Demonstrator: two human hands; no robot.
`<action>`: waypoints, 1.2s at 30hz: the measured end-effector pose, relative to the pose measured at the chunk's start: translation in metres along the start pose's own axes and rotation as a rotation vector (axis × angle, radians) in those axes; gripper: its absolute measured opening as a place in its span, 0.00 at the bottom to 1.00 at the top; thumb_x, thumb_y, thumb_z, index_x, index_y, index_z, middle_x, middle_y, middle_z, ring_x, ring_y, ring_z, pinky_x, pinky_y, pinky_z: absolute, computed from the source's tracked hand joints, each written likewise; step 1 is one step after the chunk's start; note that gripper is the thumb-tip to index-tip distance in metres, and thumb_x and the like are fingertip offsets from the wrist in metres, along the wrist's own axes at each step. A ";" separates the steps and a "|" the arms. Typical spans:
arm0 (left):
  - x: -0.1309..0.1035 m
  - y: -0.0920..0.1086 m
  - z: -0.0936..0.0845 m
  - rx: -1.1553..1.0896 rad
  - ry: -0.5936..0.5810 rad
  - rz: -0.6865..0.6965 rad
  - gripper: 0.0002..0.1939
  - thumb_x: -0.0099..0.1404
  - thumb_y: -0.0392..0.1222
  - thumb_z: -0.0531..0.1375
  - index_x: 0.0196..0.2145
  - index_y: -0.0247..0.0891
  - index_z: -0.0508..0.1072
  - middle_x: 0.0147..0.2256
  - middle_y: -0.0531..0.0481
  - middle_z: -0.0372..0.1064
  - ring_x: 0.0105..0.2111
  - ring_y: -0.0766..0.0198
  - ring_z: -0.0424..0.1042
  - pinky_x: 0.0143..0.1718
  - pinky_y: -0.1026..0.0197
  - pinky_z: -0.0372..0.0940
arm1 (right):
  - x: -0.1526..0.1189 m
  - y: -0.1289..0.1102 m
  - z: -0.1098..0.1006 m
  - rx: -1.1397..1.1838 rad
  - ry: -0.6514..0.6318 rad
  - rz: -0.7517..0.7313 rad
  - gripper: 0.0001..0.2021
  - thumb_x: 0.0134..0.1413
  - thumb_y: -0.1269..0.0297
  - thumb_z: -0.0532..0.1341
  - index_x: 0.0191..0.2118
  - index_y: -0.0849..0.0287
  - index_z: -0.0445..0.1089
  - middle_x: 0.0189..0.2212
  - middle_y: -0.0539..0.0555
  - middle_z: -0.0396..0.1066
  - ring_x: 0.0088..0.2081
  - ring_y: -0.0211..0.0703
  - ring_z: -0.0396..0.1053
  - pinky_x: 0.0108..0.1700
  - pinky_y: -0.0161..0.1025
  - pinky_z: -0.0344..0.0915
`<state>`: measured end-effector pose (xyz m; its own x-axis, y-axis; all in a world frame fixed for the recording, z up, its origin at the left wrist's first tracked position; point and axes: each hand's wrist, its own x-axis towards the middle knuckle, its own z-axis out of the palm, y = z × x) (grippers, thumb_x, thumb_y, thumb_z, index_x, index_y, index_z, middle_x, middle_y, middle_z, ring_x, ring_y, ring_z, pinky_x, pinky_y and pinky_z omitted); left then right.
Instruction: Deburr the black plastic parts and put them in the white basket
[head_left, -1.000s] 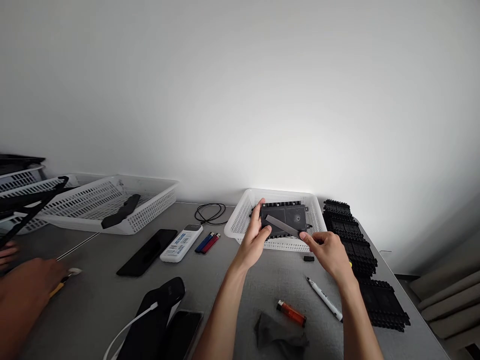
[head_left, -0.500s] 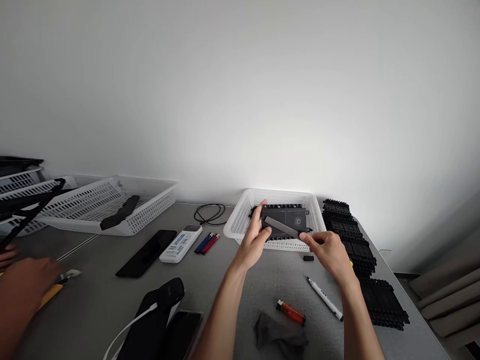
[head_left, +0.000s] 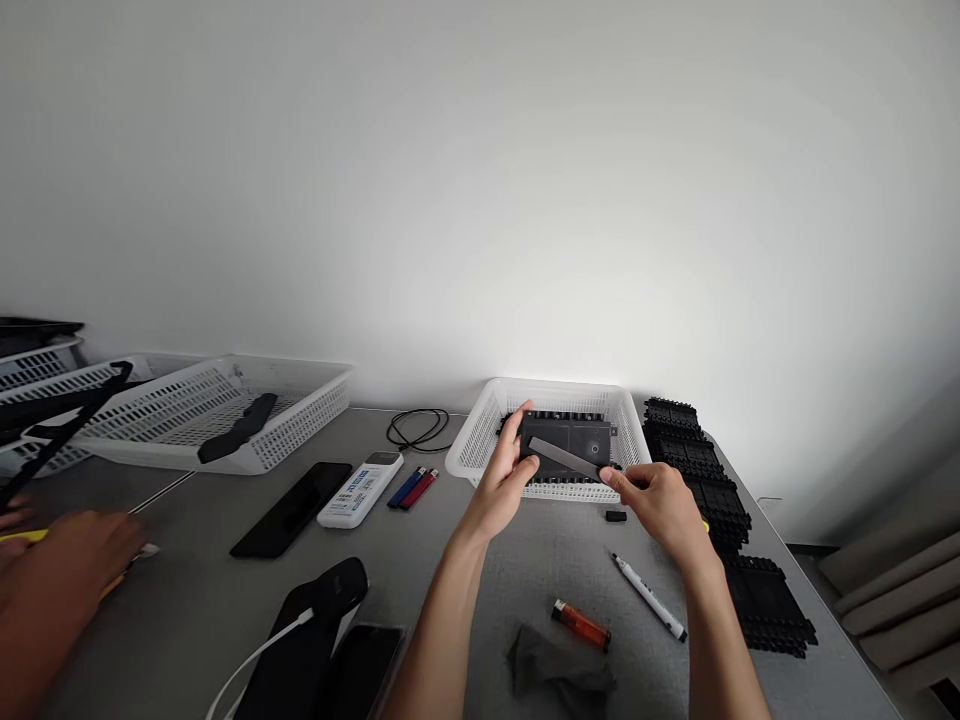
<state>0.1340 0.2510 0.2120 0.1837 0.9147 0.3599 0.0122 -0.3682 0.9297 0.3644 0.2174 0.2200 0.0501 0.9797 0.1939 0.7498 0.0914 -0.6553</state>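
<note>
Over the white basket point(head_left: 474, 450), my left hand point(head_left: 504, 482) grips a black plastic panel point(head_left: 596, 436) by its left side. Its thumb rests on the panel's face near the strip's left end. My right hand point(head_left: 664, 505) pinches the right end of a flat grey strip point(head_left: 566, 459), which lies slanted across the panel. Just below the basket is a small black cap point(head_left: 616, 516), and a white marker point(head_left: 649, 597) lies under my right hand. A bit of something yellow shows behind my right wrist.
Black ribbed panels point(head_left: 709, 490) lie stacked along the right edge. An orange lighter point(head_left: 582, 626), a dark cloth point(head_left: 561, 672), two lighters point(head_left: 412, 488), a white power bank point(head_left: 361, 490) and phones lie about. At left, another person's hand point(head_left: 71, 570) holds a yellow tool.
The other person's hand at left has moved slightly right. My hands, the panel and the strip keep nearly the same pose; the whole view shifts very slightly.
</note>
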 end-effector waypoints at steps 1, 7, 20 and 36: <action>0.000 0.000 -0.001 0.001 0.004 -0.007 0.33 0.68 0.46 0.54 0.68 0.52 0.49 0.69 0.50 0.49 0.68 0.51 0.48 0.66 0.48 0.50 | 0.000 0.001 -0.001 0.004 -0.004 0.000 0.33 0.55 0.32 0.52 0.17 0.59 0.62 0.16 0.49 0.57 0.19 0.35 0.51 0.22 0.35 0.44; 0.004 0.005 -0.006 -0.093 0.129 -0.008 0.37 0.65 0.49 0.60 0.68 0.49 0.50 0.65 0.44 0.57 0.66 0.50 0.55 0.63 0.50 0.56 | -0.002 0.007 -0.013 0.036 0.001 -0.006 0.32 0.54 0.33 0.53 0.17 0.59 0.59 0.16 0.48 0.53 0.20 0.34 0.48 0.22 0.36 0.44; 0.007 0.014 -0.005 -0.161 0.211 -0.008 0.30 0.60 0.48 0.66 0.58 0.40 0.66 0.56 0.42 0.69 0.58 0.51 0.67 0.56 0.57 0.65 | -0.004 0.007 -0.012 -0.074 0.079 0.016 0.33 0.51 0.30 0.54 0.16 0.58 0.61 0.16 0.49 0.56 0.21 0.36 0.51 0.23 0.35 0.45; 0.007 0.013 -0.015 -0.172 0.148 -0.061 0.32 0.58 0.51 0.67 0.58 0.38 0.66 0.53 0.40 0.71 0.55 0.47 0.69 0.55 0.51 0.66 | -0.002 0.008 -0.015 -0.087 0.050 0.002 0.34 0.52 0.30 0.53 0.19 0.58 0.69 0.17 0.51 0.63 0.21 0.38 0.57 0.23 0.34 0.49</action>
<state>0.1208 0.2549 0.2273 0.0415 0.9536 0.2981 -0.1513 -0.2890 0.9453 0.3809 0.2135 0.2254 0.0834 0.9696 0.2301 0.8038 0.0710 -0.5906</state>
